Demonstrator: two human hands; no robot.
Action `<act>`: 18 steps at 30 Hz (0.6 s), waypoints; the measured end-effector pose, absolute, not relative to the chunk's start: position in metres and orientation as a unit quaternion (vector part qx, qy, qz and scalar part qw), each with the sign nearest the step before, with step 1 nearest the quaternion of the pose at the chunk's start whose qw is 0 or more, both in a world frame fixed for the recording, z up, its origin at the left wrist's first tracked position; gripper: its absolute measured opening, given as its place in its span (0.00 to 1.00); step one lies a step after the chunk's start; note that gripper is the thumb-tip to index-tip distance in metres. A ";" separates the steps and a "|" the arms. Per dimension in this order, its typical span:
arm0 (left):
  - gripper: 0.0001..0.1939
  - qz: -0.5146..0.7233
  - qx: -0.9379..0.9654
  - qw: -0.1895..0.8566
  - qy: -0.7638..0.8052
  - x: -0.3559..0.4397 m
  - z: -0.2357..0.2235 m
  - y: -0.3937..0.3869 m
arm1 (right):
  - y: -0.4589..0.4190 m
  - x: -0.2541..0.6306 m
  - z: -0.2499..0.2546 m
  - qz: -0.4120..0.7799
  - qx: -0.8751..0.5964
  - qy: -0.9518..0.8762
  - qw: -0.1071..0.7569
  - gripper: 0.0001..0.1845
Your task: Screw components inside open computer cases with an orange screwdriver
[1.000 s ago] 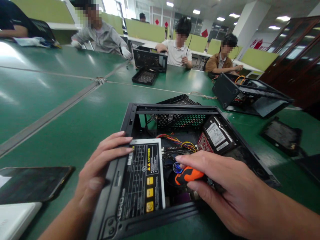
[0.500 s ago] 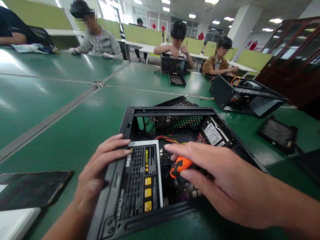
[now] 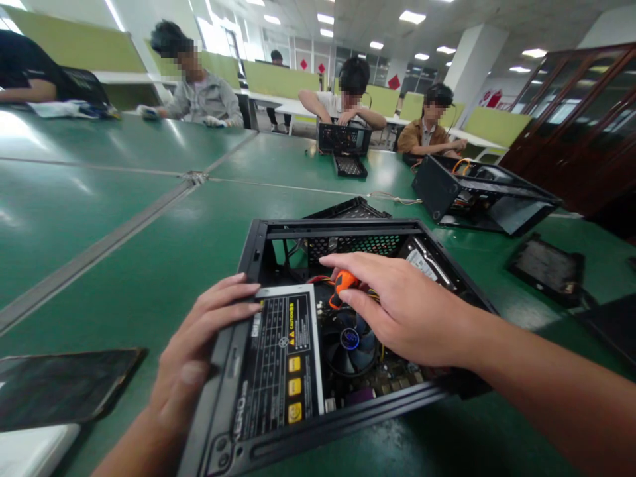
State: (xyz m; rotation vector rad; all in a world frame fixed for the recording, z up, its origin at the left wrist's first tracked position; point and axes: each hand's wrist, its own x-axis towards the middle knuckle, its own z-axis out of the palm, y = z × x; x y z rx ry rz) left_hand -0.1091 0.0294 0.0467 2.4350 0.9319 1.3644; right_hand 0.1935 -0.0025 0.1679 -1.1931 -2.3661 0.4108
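Observation:
A black computer case (image 3: pixel 342 227) lies in front of me with its side off. My left hand (image 3: pixel 199 338) grips its left edge, fingertips lying over the frame and the rim of the labelled power supply (image 3: pixel 278 358). In my right hand (image 3: pixel 392 301), thumb and fingers close round the orange-and-black handle of a screwdriver (image 3: pixel 344 286). Its shaft is hidden inside the case. The handle is above and behind the round CPU fan (image 3: pixel 349 339). Farther right a hard drive (image 3: pixel 422 260) is partly covered by my hand. Coloured wires (image 3: pixel 325 279) run behind the fan.
A black panel (image 3: pixel 352 208) lies behind the case. Another open case (image 3: pixel 477 195) and a dark panel (image 3: pixel 546 268) are at right. On the left are a dark flat panel (image 3: pixel 64 384) and a white object (image 3: pixel 37 447). Several people sit across the green table (image 3: pixel 124 252).
My right hand has moved up and away from me with the screwdriver, uncovering the CPU fan and covering more of the hard drive. My left hand stays on the case edge.

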 end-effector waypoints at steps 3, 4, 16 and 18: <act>0.22 0.497 0.807 0.102 0.303 -0.104 0.046 0.028 | -0.003 0.193 0.166 0.152 -0.434 -0.856 0.237 0.23; 0.20 0.499 0.805 0.103 0.303 -0.102 0.045 0.028 | -0.002 0.193 0.166 0.151 -0.433 -0.855 0.242 0.22; 0.20 0.396 0.837 0.159 0.342 -0.110 0.103 0.026 | 0.003 0.193 0.171 0.184 -0.447 -0.844 0.231 0.26; 0.16 0.307 0.855 0.126 0.399 -0.101 0.138 0.026 | -0.008 0.203 0.182 0.202 -0.437 -0.819 0.312 0.26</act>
